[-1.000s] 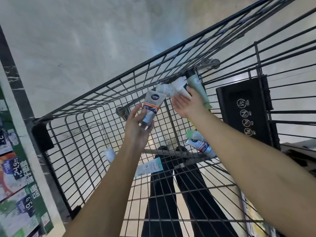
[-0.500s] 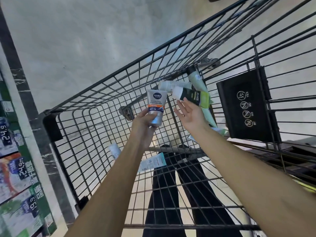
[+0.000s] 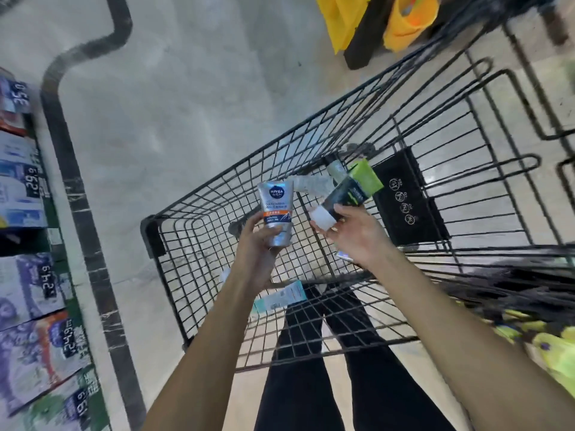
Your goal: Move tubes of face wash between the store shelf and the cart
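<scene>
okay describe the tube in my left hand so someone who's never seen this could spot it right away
Find the black wire shopping cart in the middle of the view; two hands reach over it. The left hand holds a silver Nivea Men tube upright, cap down. Unlike the black and green tube in the right hand, it is silver with an orange band and a dark blue round logo.

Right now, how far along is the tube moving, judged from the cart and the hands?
Midway, direction unclear. Done: nothing can be confirmed, since the shelf on the left is too blurred to tell tubes. In hand: the left hand grips a silver Nivea Men tube; the right hand holds a black-and-green tube by its white cap. Left: at least three more tubes lie in the cart, including a pale blue one.
</scene>
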